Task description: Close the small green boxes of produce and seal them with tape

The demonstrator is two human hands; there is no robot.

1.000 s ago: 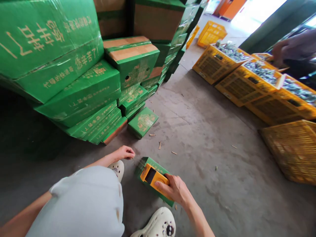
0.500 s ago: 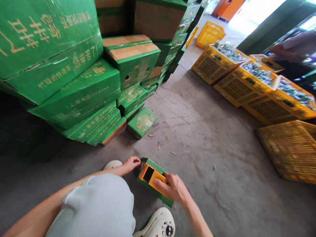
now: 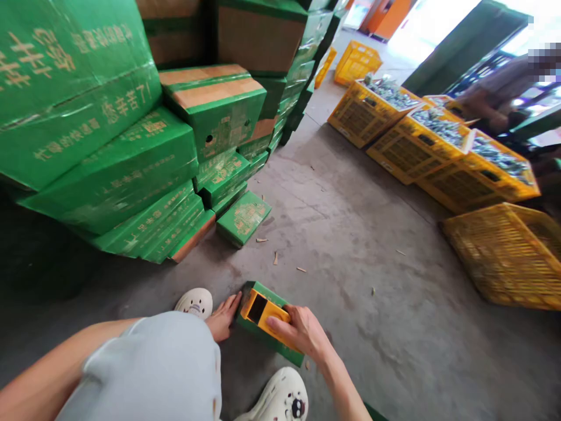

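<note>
A small green carton [image 3: 291,354] lies on the floor between my feet. My right hand [image 3: 303,330] is wrapped round a yellow tape dispenser [image 3: 248,306] with a dark window, which rests along the carton's top. My left hand [image 3: 223,318] lies with its fingers stretched out against the carton's left end. Its fingertips touch the edge there, and no object shows in it. The tape itself is too small to make out.
Stacked green cartons [image 3: 105,175] rise at the left, with a small green box [image 3: 243,218] beside them. Yellow crates [image 3: 394,155] full of small items stand at the right near a seated person [image 3: 491,88]. A tilted yellow crate [image 3: 499,257] is closer. Cardboard scraps [image 3: 276,258] litter the floor.
My left hand has gone from pinching at the carton's end to lying with stretched fingers against it. My right hand keeps its grip on the tape dispenser. The view has shifted slightly right.
</note>
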